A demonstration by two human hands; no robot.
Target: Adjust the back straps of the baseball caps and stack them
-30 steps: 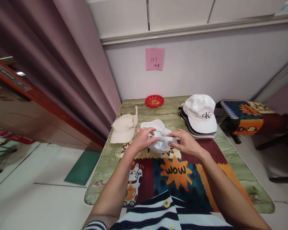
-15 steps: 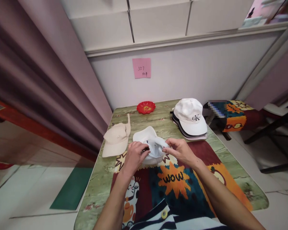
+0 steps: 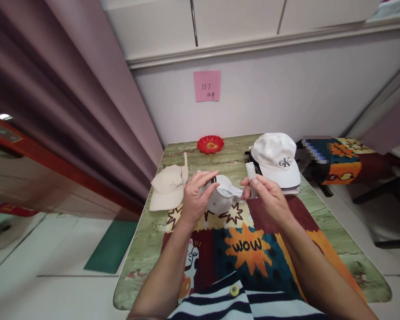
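Observation:
Between my hands is a pale grey-white cap [image 3: 220, 203], raised above the patterned cloth. My left hand [image 3: 197, 198] closes on the left side of this cap; a small dark piece shows between thumb and fingers, too small to name. My right hand [image 3: 268, 195] pinches the cap's strap [image 3: 251, 172], whose free end sticks up past the fingertips. To the left lies a beige cap [image 3: 168, 189], its own strap pointing upward. Right of my right hand, a white cap with "CK" lettering [image 3: 276, 155] tops a stack of caps.
A red scalloped dish [image 3: 203, 146] stands near the table's back edge. The patterned cloth [image 3: 220, 258] covers the front of the green wood-look table [image 3: 138, 249]. A pink note [image 3: 207, 86] is stuck to the wall. Purple curtains [image 3: 120, 89] hang at left.
The cap has been lifted and turned, and its strap now stands out in my right hand, which has moved right and up. My left hand has risen slightly. The view has shifted.

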